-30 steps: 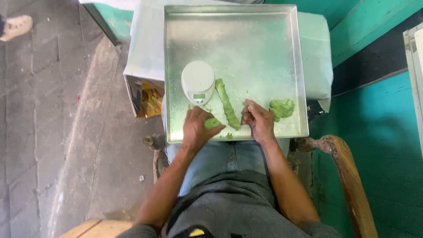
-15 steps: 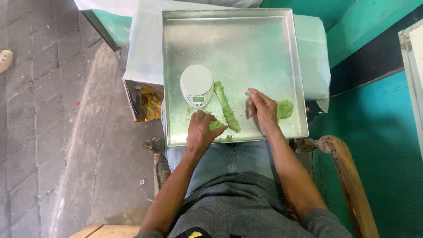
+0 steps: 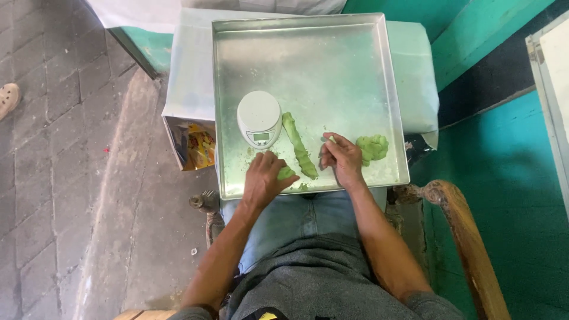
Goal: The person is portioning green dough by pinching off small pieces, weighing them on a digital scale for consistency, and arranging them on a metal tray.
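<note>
1. Both hands rested on the near part of the square metal tray (image 3: pixel 355 35); the left hand (image 3: pixel 264 178) lay curled over a small piece of green dough (image 3: pixel 286 173), gripping it against the tray floor, while the right hand (image 3: pixel 341 159) was loosely closed, and whether it pinched anything could not be told.
2. Between them lay a long rolled strip of green dough (image 3: pixel 298 145), running from beside the round white kitchen scale (image 3: pixel 259 119) toward the near rim.
3. A lumpy mound of green dough (image 3: pixel 372 147) sat just right of the right hand, apart from the strip.
4. Compared with half a second before, the right hand had drawn back from the far side of the mound and come nearer the strip, and the left hand had shifted slightly left with its piece, so a portion seemed freshly parted from the strip.
5. Against the frame a second earlier, the hands stood further apart, and the strip showed more fully.
6. Scale, tray and the cloth-covered counter (image 3: pixel 189 71) kept their places.
</note>
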